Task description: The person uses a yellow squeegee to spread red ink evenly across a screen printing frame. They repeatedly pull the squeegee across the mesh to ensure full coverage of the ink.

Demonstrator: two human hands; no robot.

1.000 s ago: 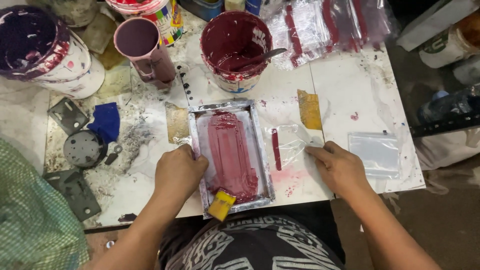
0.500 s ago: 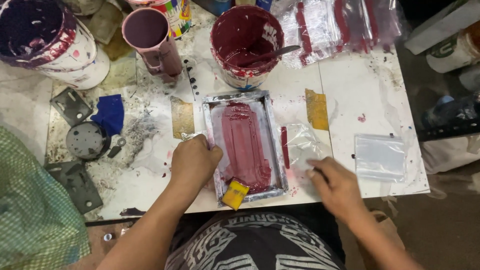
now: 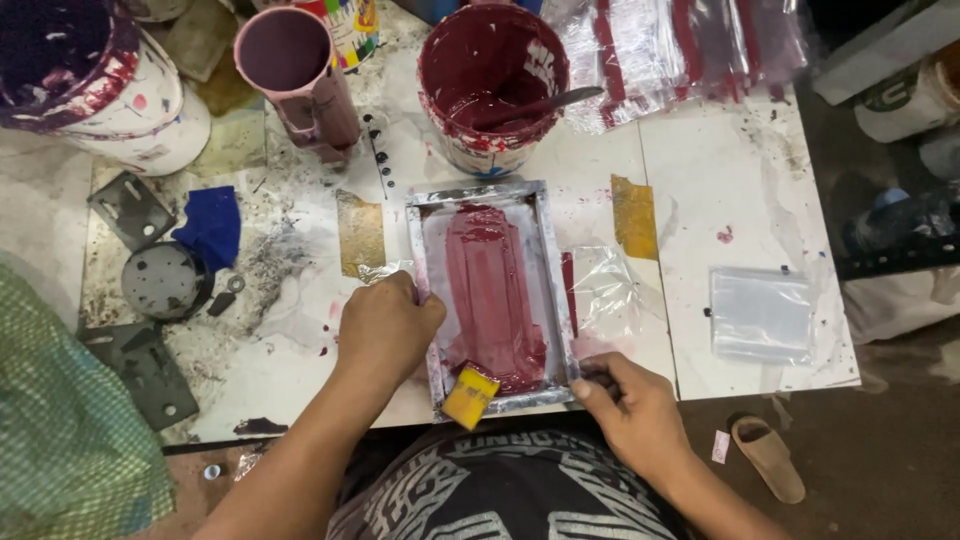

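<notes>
The metal-framed printing screen (image 3: 492, 295), smeared with dark red ink, is lying flat on the white surface (image 3: 740, 210). Its left edge is gripped by the left hand (image 3: 385, 325); its near right corner is pinched by the right hand (image 3: 625, 400). A yellow squeegee (image 3: 471, 396) is resting on the near edge, and a red paint bucket (image 3: 492, 85) is standing just beyond.

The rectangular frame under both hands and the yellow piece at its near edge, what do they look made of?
The rectangular grey frame looks like dull, paint-smeared metal, going by its thin straight rails; its screen carries wet maroon ink. The small yellow block looks like rubber or plastic, matte, though I can't be sure. The left hand and right hand grip opposite sides.
</notes>
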